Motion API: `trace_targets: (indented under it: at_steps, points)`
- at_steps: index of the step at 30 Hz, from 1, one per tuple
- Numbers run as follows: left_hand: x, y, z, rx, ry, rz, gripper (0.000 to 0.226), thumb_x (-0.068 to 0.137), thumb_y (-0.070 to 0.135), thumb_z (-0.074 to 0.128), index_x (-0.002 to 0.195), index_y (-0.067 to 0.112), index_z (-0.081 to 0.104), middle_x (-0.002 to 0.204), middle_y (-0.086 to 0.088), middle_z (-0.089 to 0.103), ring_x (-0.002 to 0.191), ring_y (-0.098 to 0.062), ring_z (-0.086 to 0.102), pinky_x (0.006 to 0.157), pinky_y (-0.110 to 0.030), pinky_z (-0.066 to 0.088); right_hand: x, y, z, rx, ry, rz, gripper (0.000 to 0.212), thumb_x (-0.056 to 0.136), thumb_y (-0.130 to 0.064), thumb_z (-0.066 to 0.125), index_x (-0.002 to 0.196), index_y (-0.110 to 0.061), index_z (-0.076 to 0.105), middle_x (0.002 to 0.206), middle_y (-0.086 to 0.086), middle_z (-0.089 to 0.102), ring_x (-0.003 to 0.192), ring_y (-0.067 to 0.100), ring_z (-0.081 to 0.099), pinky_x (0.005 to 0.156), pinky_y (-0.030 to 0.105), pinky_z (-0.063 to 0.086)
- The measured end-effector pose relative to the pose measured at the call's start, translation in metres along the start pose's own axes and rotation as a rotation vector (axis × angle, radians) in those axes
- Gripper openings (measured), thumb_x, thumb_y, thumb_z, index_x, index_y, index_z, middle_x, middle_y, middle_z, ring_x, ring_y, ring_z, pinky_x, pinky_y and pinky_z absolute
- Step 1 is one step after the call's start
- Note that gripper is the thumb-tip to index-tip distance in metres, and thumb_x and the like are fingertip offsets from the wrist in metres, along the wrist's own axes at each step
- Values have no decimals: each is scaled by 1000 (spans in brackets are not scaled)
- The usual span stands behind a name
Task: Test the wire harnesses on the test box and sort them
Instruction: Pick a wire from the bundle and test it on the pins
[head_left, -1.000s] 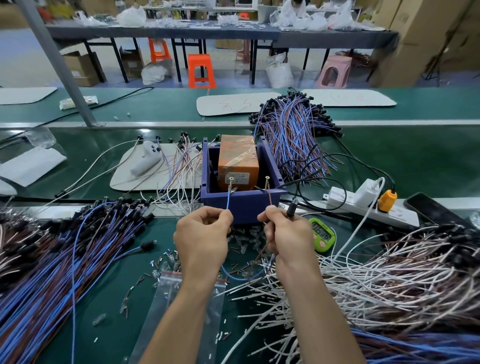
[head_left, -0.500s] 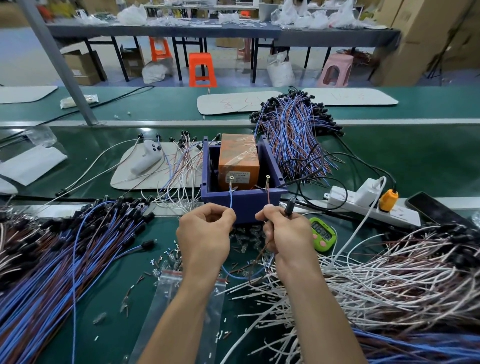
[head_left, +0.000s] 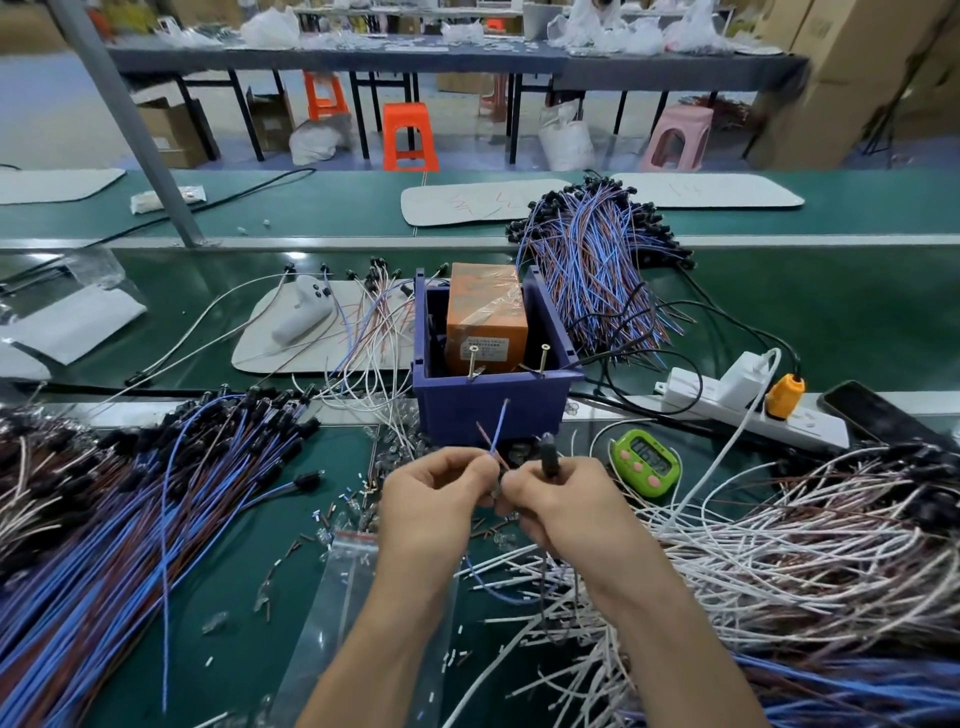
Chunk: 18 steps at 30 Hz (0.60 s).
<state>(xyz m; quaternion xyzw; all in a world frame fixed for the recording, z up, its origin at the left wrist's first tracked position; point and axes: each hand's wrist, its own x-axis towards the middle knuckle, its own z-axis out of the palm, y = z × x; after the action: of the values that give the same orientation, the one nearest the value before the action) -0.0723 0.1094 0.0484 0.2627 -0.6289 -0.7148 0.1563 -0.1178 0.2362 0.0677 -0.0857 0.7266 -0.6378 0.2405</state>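
**At the desk's (head_left: 831, 322) near edge, one wire harness (head_left: 498, 427) between both grips**

Just in front of the purple bin (head_left: 488, 410), the wire harness is held off the desk. Its blue and brown bare ends cross and stick upward, below the two metal posts (head_left: 544, 356) on the bin's front rim and apart from them. The left grip (head_left: 436, 499) pinches those two leads between thumb and forefinger. The right grip (head_left: 561, 506) is clenched round the harness's black plug (head_left: 548, 457), whose tip pokes up out of the fist. The two grips sit knuckle to knuckle.

Inside the bin stands the orange test box (head_left: 485, 317), wrapped in clear tape.

Further out lie the sorted heaps — blue-and-brown harnesses (head_left: 130, 493) fanned across the left, a second such bundle (head_left: 597, 270) behind the bin to the right, and a tangle of white wires (head_left: 805, 545) by the right forearm. A green timer (head_left: 644, 460) lies just right of the grips, with a white power strip (head_left: 748, 405) beyond it. A clear plastic bag (head_left: 337, 597) lies under the left forearm.
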Motion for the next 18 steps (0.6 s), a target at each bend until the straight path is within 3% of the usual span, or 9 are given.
trace_targets:
  at_steps: [2, 4, 7, 9, 11, 13, 16, 18]
  points:
    - [-3, -1, -4, -50, -71, -80, 29, 91, 1, 71, 71, 18, 82, 65, -6, 73, 56, -11, 62, 55, -21, 54, -3, -1, 1, -22, -76, 23, 34, 93, -8, 63, 59, -11, 68, 46, -4, 45, 39, 8, 35, 41, 17, 28]
    - [-7, -6, -12, 75, -57, -86, 26, 92, 11, 72, 71, 22, 83, 63, -2, 73, 56, -11, 63, 53, -21, 50, -6, 0, 1, -106, -138, 60, 32, 92, -13, 64, 60, -11, 68, 49, -2, 51, 44, 11, 42, 47, 23, 37]
    - [-13, -15, -30, 971, 197, -59, 25, 88, 60, 62, 78, 43, 78, 65, 7, 70, 67, -18, 64, 56, -27, 39, -9, 5, 2, -441, -71, 70, 22, 85, -32, 64, 72, -16, 71, 61, -7, 70, 61, 11, 62, 70, 35, 52]
    - [-22, -16, -35, 1292, 331, -55, 32, 90, 69, 56, 89, 44, 76, 78, 9, 73, 76, -22, 66, 61, -29, 37, -10, 10, 5, -530, 84, 27, 18, 85, -39, 63, 81, -22, 68, 64, -22, 67, 62, 4, 60, 65, 33, 50]
    - [-28, -20, -33, 1211, 387, 73, 29, 91, 62, 61, 89, 38, 76, 81, 9, 73, 70, -20, 60, 63, -30, 34, -11, 14, 11, -537, 158, -26, 22, 90, -47, 58, 85, -26, 62, 67, -22, 64, 64, 2, 57, 61, 32, 43]
    - [-34, -23, -32, 950, 385, 289, 25, 89, 54, 68, 77, 32, 71, 70, 12, 67, 60, -13, 50, 59, -29, 34, -13, 19, 18, -584, 151, -84, 26, 95, -54, 50, 91, -30, 58, 71, -11, 64, 67, 6, 57, 64, 33, 41]
    - [-32, -18, -34, 578, 234, 413, 32, 86, 60, 56, 72, 33, 64, 71, 18, 66, 68, -4, 60, 59, -14, 40, -18, 25, 22, -686, 73, -201, 27, 98, -53, 45, 84, -33, 55, 70, -5, 62, 66, 15, 56, 61, 40, 44]
    - [-27, -13, -34, 590, 105, 459, 36, 88, 60, 52, 69, 31, 59, 69, 15, 62, 68, -7, 59, 59, -16, 39, -23, 26, 23, -703, -4, -237, 25, 96, -47, 45, 88, -30, 61, 72, -5, 66, 66, 14, 59, 63, 42, 49]
